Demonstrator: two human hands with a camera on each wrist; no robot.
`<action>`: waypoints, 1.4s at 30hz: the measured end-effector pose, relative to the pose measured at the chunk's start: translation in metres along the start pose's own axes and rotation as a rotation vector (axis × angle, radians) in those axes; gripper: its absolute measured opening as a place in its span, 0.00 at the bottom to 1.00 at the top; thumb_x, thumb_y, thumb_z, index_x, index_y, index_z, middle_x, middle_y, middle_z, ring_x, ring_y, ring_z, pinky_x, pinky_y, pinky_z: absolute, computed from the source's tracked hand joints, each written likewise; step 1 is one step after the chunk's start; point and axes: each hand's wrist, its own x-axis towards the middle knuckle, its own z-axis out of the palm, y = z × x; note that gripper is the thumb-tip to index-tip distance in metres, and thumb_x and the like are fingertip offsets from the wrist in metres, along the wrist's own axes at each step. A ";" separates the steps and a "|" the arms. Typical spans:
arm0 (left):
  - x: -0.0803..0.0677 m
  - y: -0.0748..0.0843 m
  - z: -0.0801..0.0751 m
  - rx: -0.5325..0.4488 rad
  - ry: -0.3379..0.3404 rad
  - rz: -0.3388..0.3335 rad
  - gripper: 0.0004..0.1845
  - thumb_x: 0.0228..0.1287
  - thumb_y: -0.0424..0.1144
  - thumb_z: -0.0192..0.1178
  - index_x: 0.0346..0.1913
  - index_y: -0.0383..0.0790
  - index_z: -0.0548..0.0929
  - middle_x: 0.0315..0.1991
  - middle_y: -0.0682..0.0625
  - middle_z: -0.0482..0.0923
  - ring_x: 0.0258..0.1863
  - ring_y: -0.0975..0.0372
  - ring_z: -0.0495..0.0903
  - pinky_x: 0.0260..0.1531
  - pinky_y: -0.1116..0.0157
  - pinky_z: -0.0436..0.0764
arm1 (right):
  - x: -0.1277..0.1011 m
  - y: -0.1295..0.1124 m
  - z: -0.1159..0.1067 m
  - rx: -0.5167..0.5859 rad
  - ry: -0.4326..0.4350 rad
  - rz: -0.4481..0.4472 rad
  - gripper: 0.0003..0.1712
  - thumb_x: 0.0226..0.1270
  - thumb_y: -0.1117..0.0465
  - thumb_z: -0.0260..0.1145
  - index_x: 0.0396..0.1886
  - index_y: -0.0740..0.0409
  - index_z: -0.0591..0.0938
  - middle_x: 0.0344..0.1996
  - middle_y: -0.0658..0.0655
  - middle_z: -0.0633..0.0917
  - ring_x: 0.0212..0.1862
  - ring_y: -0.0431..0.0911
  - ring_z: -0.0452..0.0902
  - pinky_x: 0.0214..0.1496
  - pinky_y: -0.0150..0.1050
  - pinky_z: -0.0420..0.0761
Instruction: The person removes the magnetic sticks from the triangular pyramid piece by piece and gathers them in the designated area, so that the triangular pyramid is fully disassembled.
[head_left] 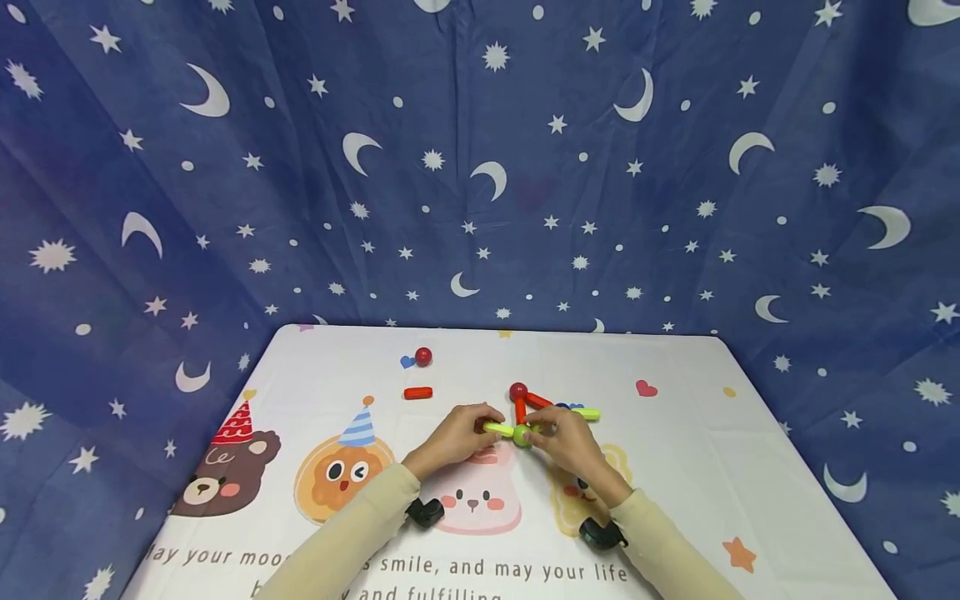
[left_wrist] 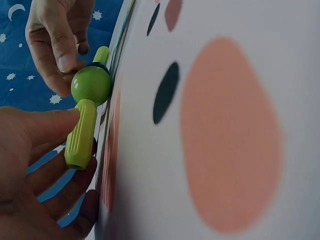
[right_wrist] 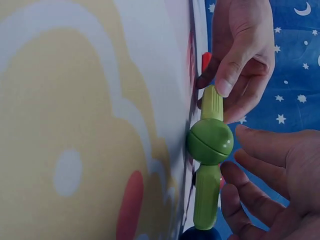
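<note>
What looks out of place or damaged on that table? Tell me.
Nothing looks spilled or damaged. A red ball and a red stick lie loose, left of the joined pieces, but that seems ordinary.

L hand pinched yel-grn rod; grn ball btwn hands; R hand loose, just beside ball; 2nd rod nr R fingers.
</note>
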 end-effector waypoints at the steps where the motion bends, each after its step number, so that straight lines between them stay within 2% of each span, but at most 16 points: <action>1: 0.001 0.000 0.000 -0.001 -0.005 0.001 0.12 0.60 0.35 0.68 0.48 0.43 0.86 0.38 0.54 0.83 0.33 0.67 0.75 0.36 0.72 0.74 | 0.001 0.000 0.001 -0.001 -0.005 -0.004 0.14 0.53 0.57 0.78 0.42 0.50 0.89 0.38 0.48 0.88 0.37 0.42 0.77 0.41 0.38 0.77; 4: 0.004 -0.002 0.000 -0.001 -0.012 -0.001 0.10 0.60 0.35 0.68 0.45 0.44 0.86 0.36 0.55 0.83 0.32 0.67 0.74 0.35 0.72 0.74 | 0.004 0.000 0.003 -0.004 -0.017 -0.017 0.13 0.53 0.58 0.78 0.40 0.49 0.90 0.38 0.48 0.88 0.37 0.41 0.77 0.43 0.39 0.78; 12: 0.009 -0.007 0.000 0.002 -0.070 -0.013 0.10 0.61 0.37 0.68 0.45 0.47 0.86 0.36 0.56 0.82 0.34 0.68 0.74 0.37 0.72 0.74 | 0.006 0.000 0.002 -0.012 -0.051 0.015 0.13 0.51 0.58 0.79 0.39 0.47 0.89 0.36 0.47 0.86 0.34 0.40 0.74 0.39 0.36 0.75; 21: 0.010 -0.010 0.000 -0.007 -0.061 0.029 0.09 0.61 0.36 0.68 0.44 0.47 0.87 0.37 0.55 0.84 0.34 0.68 0.75 0.38 0.72 0.75 | 0.005 0.000 0.001 -0.013 -0.047 0.014 0.14 0.50 0.59 0.80 0.38 0.47 0.89 0.35 0.47 0.86 0.34 0.41 0.72 0.39 0.36 0.73; 31: 0.007 -0.009 0.002 -0.005 -0.062 0.020 0.08 0.61 0.37 0.68 0.43 0.46 0.88 0.36 0.55 0.84 0.33 0.68 0.74 0.37 0.72 0.74 | 0.003 0.002 0.003 -0.004 -0.058 0.048 0.14 0.50 0.58 0.79 0.38 0.45 0.89 0.36 0.47 0.86 0.34 0.41 0.72 0.40 0.36 0.74; 42: 0.008 -0.006 -0.001 -0.002 -0.070 0.020 0.08 0.62 0.38 0.67 0.43 0.46 0.88 0.35 0.56 0.84 0.32 0.68 0.74 0.36 0.72 0.74 | 0.004 0.004 0.002 -0.009 -0.049 0.003 0.13 0.51 0.59 0.79 0.38 0.46 0.89 0.37 0.47 0.87 0.34 0.40 0.73 0.39 0.34 0.74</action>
